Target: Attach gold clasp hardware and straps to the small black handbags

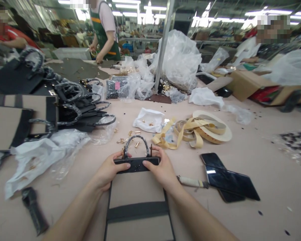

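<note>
A beige handbag with black trim (pixel 137 190) lies flat on the table in front of me. My left hand (pixel 109 169) grips the left end of its black top band, thumb pressed on top. My right hand (pixel 160 167) grips the right end the same way. The bag's wrapped black handle (pixel 136 140) arches up just beyond my fingers. Small gold metal fittings (pixel 126 137) lie scattered right behind the handle.
Finished bags (pixel 20 113) are stacked at left over crumpled plastic (pixel 40 154). A roll of beige tape (pixel 208 129) lies centre right; two dark phones (pixel 228 180) and a white-handled tool (pixel 192 181) sit to my right. A black tool (pixel 33 209) lies front left. Other people work at the far side.
</note>
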`<state>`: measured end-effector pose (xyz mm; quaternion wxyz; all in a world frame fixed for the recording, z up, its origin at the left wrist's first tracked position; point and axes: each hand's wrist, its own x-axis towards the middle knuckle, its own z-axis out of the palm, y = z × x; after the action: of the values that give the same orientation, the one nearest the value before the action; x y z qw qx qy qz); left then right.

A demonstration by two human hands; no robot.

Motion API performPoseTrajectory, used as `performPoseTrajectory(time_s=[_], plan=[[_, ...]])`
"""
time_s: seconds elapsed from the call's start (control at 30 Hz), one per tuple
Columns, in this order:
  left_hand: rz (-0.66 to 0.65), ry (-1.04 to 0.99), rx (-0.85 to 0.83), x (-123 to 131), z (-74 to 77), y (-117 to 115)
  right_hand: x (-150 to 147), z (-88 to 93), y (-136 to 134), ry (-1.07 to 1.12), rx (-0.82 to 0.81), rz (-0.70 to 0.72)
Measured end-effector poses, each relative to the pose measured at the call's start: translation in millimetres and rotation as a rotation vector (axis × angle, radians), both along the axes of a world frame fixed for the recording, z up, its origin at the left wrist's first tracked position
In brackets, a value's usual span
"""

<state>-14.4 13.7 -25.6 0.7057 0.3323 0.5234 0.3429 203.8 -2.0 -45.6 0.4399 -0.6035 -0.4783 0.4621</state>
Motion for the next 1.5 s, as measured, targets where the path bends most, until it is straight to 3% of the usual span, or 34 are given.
performPoseTrajectory(time_s=[0.27, 0.4, 0.5, 0.97, 1.37, 1.5], plan=[[0.003, 0.053, 0.065, -2.0, 0.3, -0.1, 9.0, 15.0, -14.7, -0.360, 0.428, 0.043], [-0.012, 0.060, 0.067, -3.2, -0.2, 0.1, 11.0, 18.9, -17.8, -0.483, 0.541, 0.205], [-0.023, 0.059, 0.078, -3.8, 0.4, 0.2, 8.5, 13.4, -16.4, -0.527, 0.558, 0.317], [-0.008, 0.054, 0.071, -4.0, -10.5, 4.6, 3.9, -6.1, -5.3, -0.523, 0.617, 0.392], [-0.017, 0.092, 0.054, -2.4, -9.0, 3.5, -12.8, -0.4, -20.4, -0.582, 0.633, 0.375], [-0.033, 0.076, 0.024, -1.9, -9.4, 3.4, 6.0, 25.1, -7.0, -0.498, 0.632, 0.280]])
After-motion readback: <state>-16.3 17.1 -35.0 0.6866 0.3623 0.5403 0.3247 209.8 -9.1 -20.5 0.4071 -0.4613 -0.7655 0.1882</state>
